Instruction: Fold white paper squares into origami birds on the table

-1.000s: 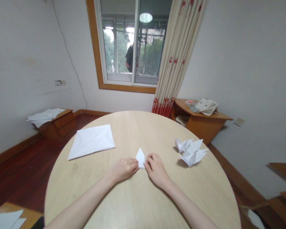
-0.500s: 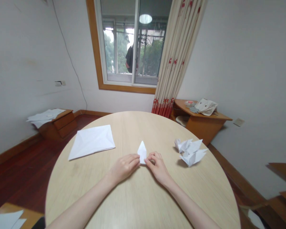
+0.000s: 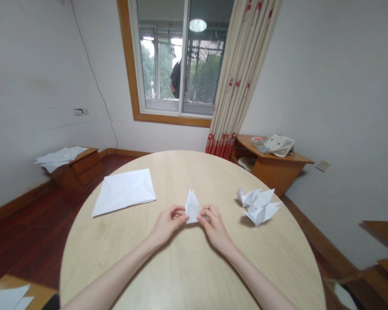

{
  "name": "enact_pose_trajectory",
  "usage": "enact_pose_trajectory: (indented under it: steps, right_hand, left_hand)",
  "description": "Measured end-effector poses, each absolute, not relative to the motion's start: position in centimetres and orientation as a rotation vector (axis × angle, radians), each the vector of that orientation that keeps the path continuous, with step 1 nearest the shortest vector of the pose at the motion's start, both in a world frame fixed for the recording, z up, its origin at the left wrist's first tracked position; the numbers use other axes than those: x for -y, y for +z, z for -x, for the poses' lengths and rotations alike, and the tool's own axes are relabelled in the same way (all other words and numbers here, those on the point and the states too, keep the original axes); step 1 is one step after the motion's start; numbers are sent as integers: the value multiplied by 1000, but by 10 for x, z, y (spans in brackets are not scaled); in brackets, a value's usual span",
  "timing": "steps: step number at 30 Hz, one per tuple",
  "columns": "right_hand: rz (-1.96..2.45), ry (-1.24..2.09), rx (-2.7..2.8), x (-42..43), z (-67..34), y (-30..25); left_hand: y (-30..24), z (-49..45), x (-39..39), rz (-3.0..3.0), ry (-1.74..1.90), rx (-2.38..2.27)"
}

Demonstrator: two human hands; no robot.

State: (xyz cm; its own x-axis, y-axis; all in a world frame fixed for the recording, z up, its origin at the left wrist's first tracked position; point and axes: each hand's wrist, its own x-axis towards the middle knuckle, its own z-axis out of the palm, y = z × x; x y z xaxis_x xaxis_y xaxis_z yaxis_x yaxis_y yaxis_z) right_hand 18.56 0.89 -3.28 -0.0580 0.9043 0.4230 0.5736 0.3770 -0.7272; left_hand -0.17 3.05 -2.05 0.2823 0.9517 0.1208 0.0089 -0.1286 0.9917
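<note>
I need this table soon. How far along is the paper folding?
Done: the folded paper figures at the right of the table. In hand: a pointed paper piece, held between the left hand and right hand, apparently unfinished. Left: the creased white paper on the table's left side, possibly more to fold.

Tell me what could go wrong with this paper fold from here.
The folded white paper is pinched only near its lower end between the left hand and right hand, so its unsupported upper point may bend or crease off line. Uneven pressure from the two hands might also skew the fold. The folded paper figures lie fairly near the right hand, so a wide sideways move could knock them.
</note>
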Motion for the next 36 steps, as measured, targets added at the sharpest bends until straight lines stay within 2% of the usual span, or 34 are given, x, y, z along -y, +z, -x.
enact_pose_trajectory:
  steps: [21,29,36]
  right_hand:
    - [1186,450,1642,-1,-183,-24]
    - [1161,416,1704,5,-179,-16]
    - [1102,451,1769,8,-177,-13]
  left_hand:
    - [-7,-2,-11,-1647,1057,-973]
    - [-9,0,-16,-1782,1205,-920]
    - [-8,-1,-14,-1610,1021,-797]
